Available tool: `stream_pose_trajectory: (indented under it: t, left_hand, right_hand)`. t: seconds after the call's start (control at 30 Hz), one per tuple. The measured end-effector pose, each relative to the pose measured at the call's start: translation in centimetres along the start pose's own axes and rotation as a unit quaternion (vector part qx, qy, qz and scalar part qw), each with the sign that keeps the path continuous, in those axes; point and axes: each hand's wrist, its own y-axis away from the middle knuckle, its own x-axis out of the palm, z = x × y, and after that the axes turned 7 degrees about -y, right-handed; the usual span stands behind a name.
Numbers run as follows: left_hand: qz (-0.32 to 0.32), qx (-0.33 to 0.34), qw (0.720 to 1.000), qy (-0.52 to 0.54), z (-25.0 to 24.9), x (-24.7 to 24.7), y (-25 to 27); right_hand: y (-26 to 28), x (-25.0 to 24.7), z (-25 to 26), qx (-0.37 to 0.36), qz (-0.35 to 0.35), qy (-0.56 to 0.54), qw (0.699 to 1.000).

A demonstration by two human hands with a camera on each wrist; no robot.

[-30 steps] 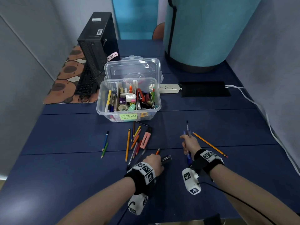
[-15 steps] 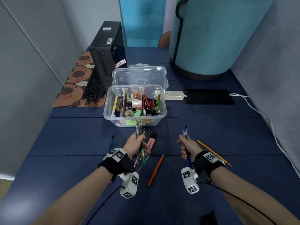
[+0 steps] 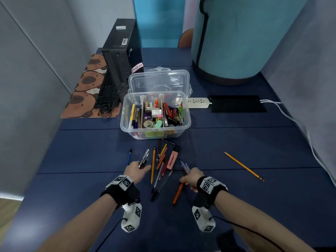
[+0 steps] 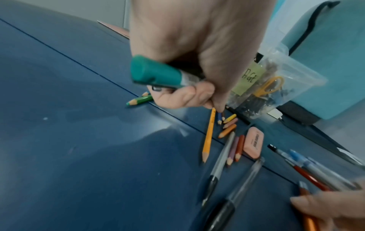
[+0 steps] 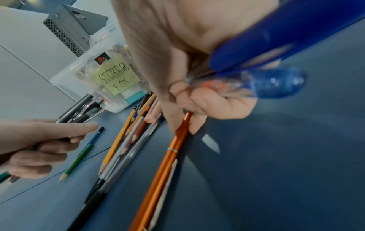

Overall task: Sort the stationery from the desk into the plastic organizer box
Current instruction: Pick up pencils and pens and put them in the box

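Note:
The clear plastic organizer box (image 3: 125,127) stands open mid-desk, holding pens, erasers and tape. In front of it lies a pile of coloured pencils (image 3: 161,160), a pink highlighter (image 3: 171,160) and two black-capped pens (image 3: 161,185). My left hand (image 3: 143,167) grips a bundle of pens (image 3: 144,157) left of the pile; a teal pen end (image 4: 156,75) sticks out of the fist. My right hand (image 3: 184,179) holds blue pens (image 5: 266,75) in its palm, while its fingertips (image 5: 173,123) pinch the top of an orange pen (image 5: 168,164) lying on the desk.
A yellow pencil (image 3: 243,166) lies alone to the right, and a blue pencil (image 3: 129,157) lies left of my left hand. The box lid (image 3: 160,80) leans behind the box. Farther back are a black computer (image 3: 121,57), a keyboard (image 3: 106,93) and a power strip (image 3: 198,102).
My right hand has come down and left from mid-air onto the orange pen, still holding the blue pens. My left hand, having picked up its pens, shifted slightly left of the pile.

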Motion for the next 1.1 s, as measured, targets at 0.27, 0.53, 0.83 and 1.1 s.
stream_pose_trajectory:
  t: [0.27, 0.53, 0.83, 1.1]
  left_hand:
    - [0.046, 0.097, 0.992, -0.065, -1.9, 2.3, 1.9]
    - [0.049, 0.095, 0.963, -0.248, -5.1, 4.9, 2.4]
    - [0.057, 0.096, 0.988, -0.109, -4.0, 2.3, 2.7]
    - [0.017, -0.052, 0.971, 0.233, 0.0, -1.7, 2.0]
  right_hand:
    - [0.0, -1.7, 0.8, -0.035, -0.012, -0.106, 0.994]
    - [0.5, -2.7, 0.1, -0.021, 0.015, -0.252, 0.967]
    - [-0.3, -4.3, -1.5, -0.025, -0.018, -0.295, 0.955]
    - [-0.7, -3.6, 0.5, 0.002, 0.018, -0.376, 0.927]
